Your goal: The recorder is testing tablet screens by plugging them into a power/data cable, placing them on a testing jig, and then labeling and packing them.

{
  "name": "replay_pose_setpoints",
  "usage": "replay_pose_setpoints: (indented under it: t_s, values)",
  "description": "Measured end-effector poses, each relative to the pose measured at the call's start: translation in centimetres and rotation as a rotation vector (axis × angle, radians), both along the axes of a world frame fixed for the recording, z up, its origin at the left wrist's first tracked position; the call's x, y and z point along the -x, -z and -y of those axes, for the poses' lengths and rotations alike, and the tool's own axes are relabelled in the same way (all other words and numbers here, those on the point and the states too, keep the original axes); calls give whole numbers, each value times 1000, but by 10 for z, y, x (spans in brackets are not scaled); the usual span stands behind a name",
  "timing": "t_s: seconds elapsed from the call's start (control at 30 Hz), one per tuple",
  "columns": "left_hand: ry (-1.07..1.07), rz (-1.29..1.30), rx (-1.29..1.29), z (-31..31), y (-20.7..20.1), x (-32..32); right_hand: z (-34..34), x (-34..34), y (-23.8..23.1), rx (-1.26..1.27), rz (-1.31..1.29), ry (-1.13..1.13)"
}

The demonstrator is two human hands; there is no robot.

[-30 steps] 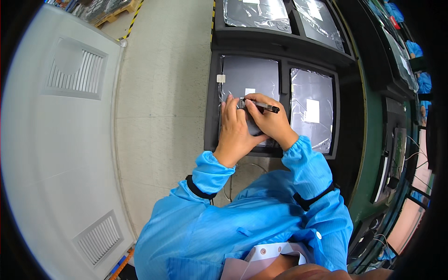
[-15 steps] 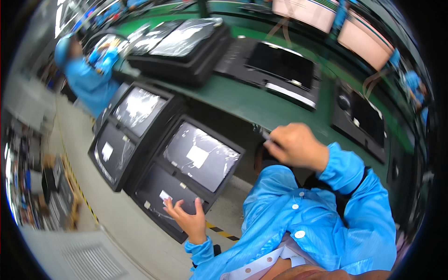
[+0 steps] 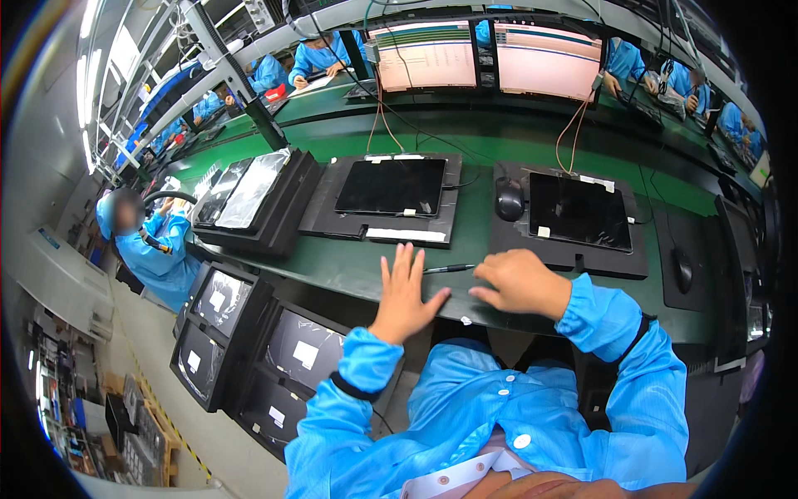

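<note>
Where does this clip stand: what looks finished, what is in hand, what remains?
Done: two dark tablets lie in black trays, cabled on the green bench. In hand: nothing gripped; the left hand lies flat on the bench edge, the right hand rests knuckles-up beside a black pen. Left: wrapped panels stand in the black rack below, untouched.

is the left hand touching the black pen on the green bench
Apart. The head view shows green bench between the left hand and the pen.

The left hand [image 3: 405,295] is lying palm down with fingers spread wide. The right hand [image 3: 517,283] is resting just beside it, knuckles up, fingers curled loosely. Both blue-sleeved forearms are reaching forward.
</note>
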State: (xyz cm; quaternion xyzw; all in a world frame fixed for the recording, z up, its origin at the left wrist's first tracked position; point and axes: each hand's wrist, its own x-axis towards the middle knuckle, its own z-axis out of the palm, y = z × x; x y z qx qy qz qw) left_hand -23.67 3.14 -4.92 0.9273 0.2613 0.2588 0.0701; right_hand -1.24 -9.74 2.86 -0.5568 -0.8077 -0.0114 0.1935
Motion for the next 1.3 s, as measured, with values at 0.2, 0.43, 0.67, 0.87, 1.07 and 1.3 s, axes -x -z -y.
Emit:
replay_pose_setpoints:
  t_s: [0.2, 0.43, 0.67, 0.87, 1.07, 1.3]
  values:
    - [-10, -120, -73, -36, -3, 1, 0, -18, -7, 21, 2, -27]
    - [-78, -52, 35, -55, 10, -11, 167, -186, -52, -206, 380, 862]
    - [-89, 13, -24, -52, 19, -6, 471, -262, -58, 480, 339, 2218]
    - [-169, 218, 68, -50, 20, -5, 638, -185, -46, 245, 71, 2235]
    - [-183, 313, 8, -32, 8, -15, 685, -99, -8, 583, -267, 2600]
    - [3, 360, 24, 15, -9, -42, 711, -86, 29, 66, -265, 2640]
